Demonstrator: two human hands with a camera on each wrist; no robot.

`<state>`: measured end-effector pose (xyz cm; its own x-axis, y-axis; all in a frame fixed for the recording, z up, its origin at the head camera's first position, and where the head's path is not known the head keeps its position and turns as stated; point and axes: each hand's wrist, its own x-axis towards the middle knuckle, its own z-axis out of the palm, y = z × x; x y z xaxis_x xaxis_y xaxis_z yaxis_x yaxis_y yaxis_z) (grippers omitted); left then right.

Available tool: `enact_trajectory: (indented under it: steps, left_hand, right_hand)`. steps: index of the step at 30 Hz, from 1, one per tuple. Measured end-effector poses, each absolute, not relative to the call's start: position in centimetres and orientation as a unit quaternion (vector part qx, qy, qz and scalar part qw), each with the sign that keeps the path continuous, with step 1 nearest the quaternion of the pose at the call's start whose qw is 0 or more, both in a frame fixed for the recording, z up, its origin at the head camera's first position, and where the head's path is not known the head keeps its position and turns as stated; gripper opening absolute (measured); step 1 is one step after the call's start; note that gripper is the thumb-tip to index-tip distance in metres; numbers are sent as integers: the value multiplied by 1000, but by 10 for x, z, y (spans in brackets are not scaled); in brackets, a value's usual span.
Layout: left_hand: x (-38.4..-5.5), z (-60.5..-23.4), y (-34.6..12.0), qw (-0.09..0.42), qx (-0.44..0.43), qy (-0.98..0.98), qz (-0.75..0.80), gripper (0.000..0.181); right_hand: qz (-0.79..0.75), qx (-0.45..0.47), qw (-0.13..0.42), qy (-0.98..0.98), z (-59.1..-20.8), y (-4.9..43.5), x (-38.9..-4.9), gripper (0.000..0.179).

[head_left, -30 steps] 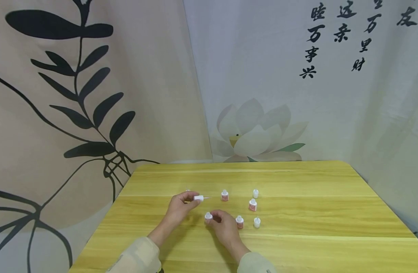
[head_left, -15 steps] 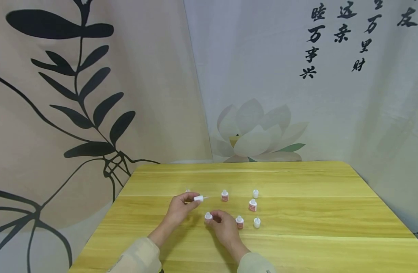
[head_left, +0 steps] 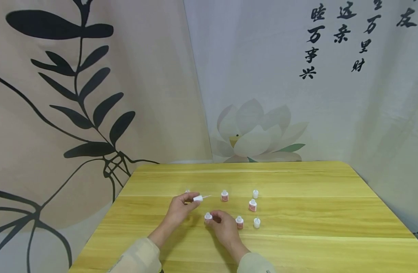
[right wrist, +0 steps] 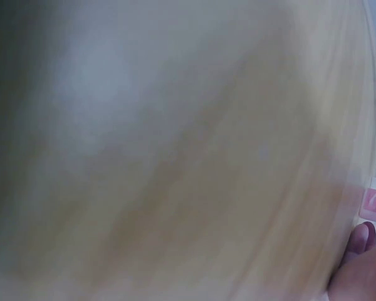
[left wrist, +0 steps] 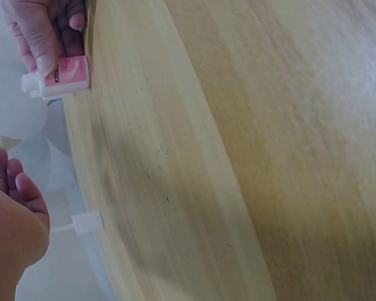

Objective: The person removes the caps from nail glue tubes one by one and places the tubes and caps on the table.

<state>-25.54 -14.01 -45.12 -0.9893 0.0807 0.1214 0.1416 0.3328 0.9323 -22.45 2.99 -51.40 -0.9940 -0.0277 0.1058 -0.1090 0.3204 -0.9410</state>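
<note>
In the head view my left hand (head_left: 182, 206) pinches a white bottle cap (head_left: 198, 198) between thumb and fingers, its thin pale stem pointing right and slightly up. To the right and nearer, my right hand (head_left: 225, 226) holds a small white bottle (head_left: 208, 216) upright at the table, its top bare of a cap. The left wrist view shows this bottle's pink label (left wrist: 67, 71) under the right thumb, with the left hand (left wrist: 15, 219) at the lower left. Another white cap (left wrist: 88, 222) stands stem-up beyond the left hand. Only the right hand's edge (right wrist: 363, 269) shows in the right wrist view.
Several more small bottles stand on the wooden table (head_left: 314, 212): one at the back (head_left: 224, 196), one at the right (head_left: 252, 205), one beside the right hand (head_left: 240, 222). Two white caps stand further right, a far cap (head_left: 255, 194) and a near cap (head_left: 257, 222).
The cap in my left hand has tilted slightly, so its stem points a little further up. My right hand and its bottle stay in place.
</note>
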Motion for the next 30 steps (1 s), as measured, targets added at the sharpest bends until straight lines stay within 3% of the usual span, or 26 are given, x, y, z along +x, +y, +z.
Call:
enact_trajectory:
  steps: [6,30]
  left_hand:
    - [-274,-477,-148,31,-74,-814,-576,18]
    - [-274,-476,-148,32,-82,-814,-574,21]
  right_hand:
    - [581,45,38,-812,-514,30,-224,20]
    - [579,41,31,-814,-515,30,-226,17]
